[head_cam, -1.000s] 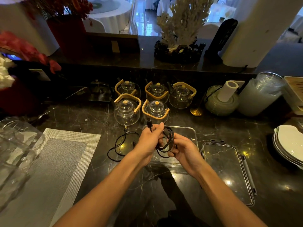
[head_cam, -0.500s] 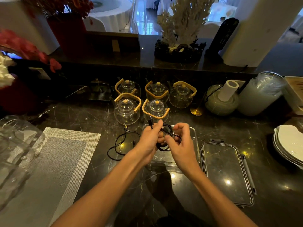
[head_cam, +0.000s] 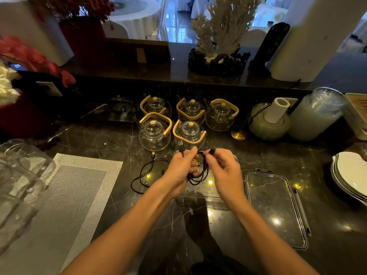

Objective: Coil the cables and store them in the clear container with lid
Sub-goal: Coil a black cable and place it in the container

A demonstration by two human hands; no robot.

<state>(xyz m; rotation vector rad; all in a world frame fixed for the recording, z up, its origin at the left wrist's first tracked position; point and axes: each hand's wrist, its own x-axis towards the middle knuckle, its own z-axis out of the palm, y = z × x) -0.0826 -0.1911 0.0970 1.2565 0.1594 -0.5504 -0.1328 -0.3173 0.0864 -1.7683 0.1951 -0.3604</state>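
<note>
- Left hand (head_cam: 179, 168) raised over counter (head_cam: 111, 139), grip curled round black cable (head_cam: 198, 175) coil; plug end pointing up above grip.
- Right hand (head_cam: 224, 168) beside, grip pinching the other cable end.

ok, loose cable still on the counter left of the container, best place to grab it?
Likely the looped middle of the loose cable, from above. It lies flat on the counter in an open curl with its plug toward the teapots. Both the left hand and right hand are busy with the coiled cable.
</note>
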